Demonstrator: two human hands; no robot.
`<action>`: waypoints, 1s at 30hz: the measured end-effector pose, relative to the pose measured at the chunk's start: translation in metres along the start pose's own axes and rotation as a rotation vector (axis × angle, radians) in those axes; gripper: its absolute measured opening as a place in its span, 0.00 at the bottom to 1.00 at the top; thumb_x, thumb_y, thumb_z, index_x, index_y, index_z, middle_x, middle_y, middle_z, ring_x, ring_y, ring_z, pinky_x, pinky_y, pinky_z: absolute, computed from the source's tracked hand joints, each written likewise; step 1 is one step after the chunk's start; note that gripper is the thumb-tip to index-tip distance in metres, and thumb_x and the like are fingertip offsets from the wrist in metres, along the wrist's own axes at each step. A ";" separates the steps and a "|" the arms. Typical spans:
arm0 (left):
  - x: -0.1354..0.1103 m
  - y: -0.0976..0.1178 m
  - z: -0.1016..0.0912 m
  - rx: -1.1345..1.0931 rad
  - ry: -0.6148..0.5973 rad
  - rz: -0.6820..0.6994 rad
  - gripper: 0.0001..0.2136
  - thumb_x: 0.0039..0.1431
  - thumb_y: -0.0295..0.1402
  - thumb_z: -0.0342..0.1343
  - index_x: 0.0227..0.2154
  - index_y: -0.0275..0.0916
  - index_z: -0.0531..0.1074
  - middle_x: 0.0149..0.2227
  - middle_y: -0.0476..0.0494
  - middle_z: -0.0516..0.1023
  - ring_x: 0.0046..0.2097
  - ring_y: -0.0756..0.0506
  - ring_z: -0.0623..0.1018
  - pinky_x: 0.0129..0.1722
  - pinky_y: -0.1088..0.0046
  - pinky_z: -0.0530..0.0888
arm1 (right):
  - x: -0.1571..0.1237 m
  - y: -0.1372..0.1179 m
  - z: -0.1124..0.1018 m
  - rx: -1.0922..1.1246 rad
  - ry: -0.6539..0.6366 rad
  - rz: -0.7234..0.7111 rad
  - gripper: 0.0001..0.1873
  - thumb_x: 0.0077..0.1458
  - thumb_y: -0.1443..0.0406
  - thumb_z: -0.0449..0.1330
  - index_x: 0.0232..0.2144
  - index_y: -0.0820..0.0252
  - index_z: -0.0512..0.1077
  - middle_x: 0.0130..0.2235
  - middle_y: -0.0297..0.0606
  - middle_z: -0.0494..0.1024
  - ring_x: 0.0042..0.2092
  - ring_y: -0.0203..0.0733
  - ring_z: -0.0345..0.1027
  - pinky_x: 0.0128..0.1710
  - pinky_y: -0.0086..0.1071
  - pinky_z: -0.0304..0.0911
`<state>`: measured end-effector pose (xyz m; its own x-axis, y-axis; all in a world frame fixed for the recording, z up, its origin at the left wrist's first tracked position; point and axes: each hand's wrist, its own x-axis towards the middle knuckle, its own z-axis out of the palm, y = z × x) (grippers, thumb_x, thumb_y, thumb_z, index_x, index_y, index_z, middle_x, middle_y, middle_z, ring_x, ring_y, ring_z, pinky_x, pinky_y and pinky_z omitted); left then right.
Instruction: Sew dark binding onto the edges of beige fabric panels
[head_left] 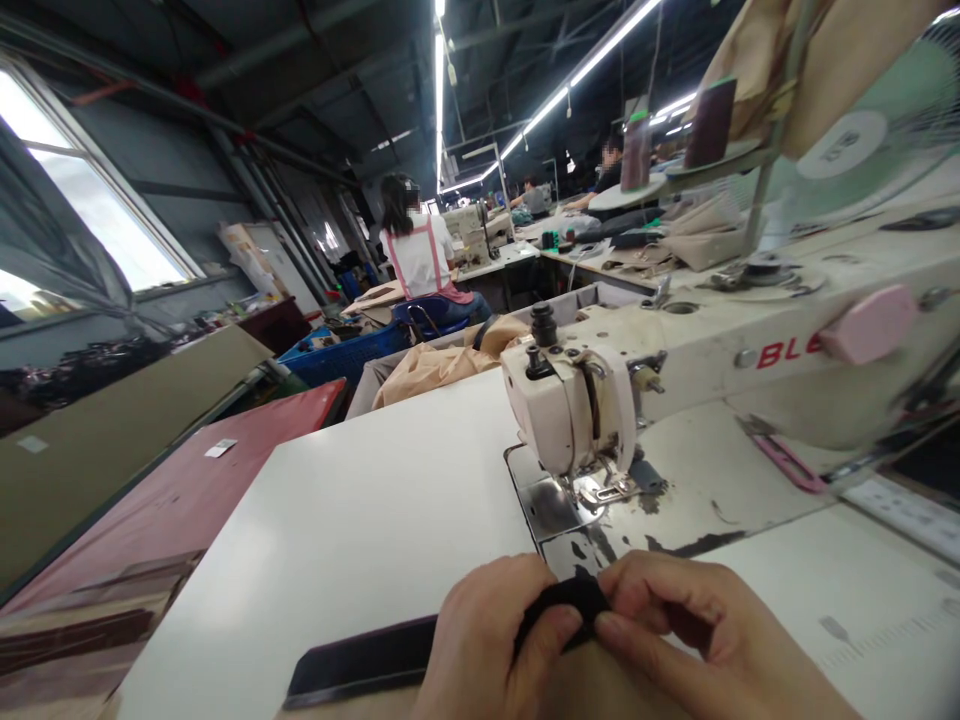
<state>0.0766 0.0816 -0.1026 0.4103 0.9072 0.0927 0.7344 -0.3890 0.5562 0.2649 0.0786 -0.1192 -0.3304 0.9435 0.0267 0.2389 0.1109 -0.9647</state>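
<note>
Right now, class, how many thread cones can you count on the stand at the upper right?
2. One thread cone stands on a round plate of the thread stand; a second thread cone stands to its right, on the stand's next plate. The beige cloth could hide more.

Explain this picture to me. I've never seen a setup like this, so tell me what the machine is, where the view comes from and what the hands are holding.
This is a single view from a camera worn on a person's head, looking forward and down, so the hands at the bottom are that person's own. The left hand and right hand pinch a piece of black fabric between them. Just beyond the hands is an industrial sewing machine, set into a white table, with its metal presser foot lowered towards the plate below. A flat dark strip lies on the table by the left hand; I cannot tell whether it joins the held piece. Further off, a co-worker sits with their back to the camera.
</note>
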 end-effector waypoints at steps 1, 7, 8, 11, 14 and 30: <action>0.000 0.001 -0.001 -0.038 -0.006 -0.015 0.10 0.59 0.35 0.45 0.24 0.39 0.62 0.24 0.50 0.67 0.28 0.50 0.66 0.27 0.76 0.60 | 0.000 0.000 0.000 0.008 -0.003 0.004 0.12 0.52 0.59 0.56 0.21 0.59 0.67 0.25 0.31 0.69 0.27 0.35 0.60 0.26 0.25 0.56; -0.001 0.005 -0.004 -0.223 -0.003 -0.061 0.11 0.58 0.35 0.47 0.22 0.38 0.62 0.22 0.52 0.64 0.27 0.51 0.65 0.27 0.77 0.59 | -0.002 0.000 0.004 0.166 0.061 0.128 0.08 0.46 0.62 0.62 0.27 0.57 0.67 0.25 0.29 0.69 0.26 0.34 0.60 0.26 0.26 0.56; -0.001 0.005 -0.004 -0.260 -0.013 -0.071 0.11 0.58 0.35 0.47 0.22 0.38 0.63 0.22 0.52 0.64 0.28 0.51 0.65 0.28 0.77 0.59 | -0.001 0.000 0.004 0.243 0.037 0.158 0.10 0.46 0.62 0.63 0.32 0.57 0.68 0.27 0.30 0.72 0.27 0.35 0.63 0.27 0.26 0.58; 0.000 0.006 -0.003 -0.328 -0.039 -0.089 0.11 0.59 0.35 0.47 0.22 0.37 0.64 0.23 0.51 0.64 0.29 0.51 0.66 0.28 0.78 0.60 | -0.001 -0.003 0.003 0.363 -0.041 0.195 0.11 0.47 0.59 0.63 0.34 0.58 0.73 0.29 0.33 0.76 0.31 0.38 0.68 0.30 0.25 0.60; -0.001 0.009 -0.002 -0.309 0.013 -0.120 0.10 0.57 0.36 0.49 0.23 0.37 0.63 0.23 0.51 0.64 0.28 0.50 0.65 0.28 0.77 0.60 | -0.002 -0.006 0.005 0.392 0.011 0.221 0.07 0.44 0.61 0.65 0.24 0.59 0.75 0.22 0.30 0.75 0.26 0.33 0.66 0.24 0.22 0.55; 0.035 -0.013 0.015 -0.553 -0.102 -0.163 0.10 0.53 0.36 0.52 0.22 0.36 0.64 0.22 0.52 0.59 0.29 0.51 0.63 0.29 0.78 0.59 | 0.000 0.054 -0.043 -0.834 0.048 -0.957 0.18 0.62 0.72 0.47 0.52 0.59 0.65 0.48 0.41 0.74 0.48 0.38 0.68 0.49 0.27 0.64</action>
<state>0.0894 0.1157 -0.1190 0.3858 0.9177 -0.0951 0.4127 -0.0794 0.9074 0.3168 0.0985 -0.1597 -0.6589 0.3860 0.6457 0.4297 0.8976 -0.0981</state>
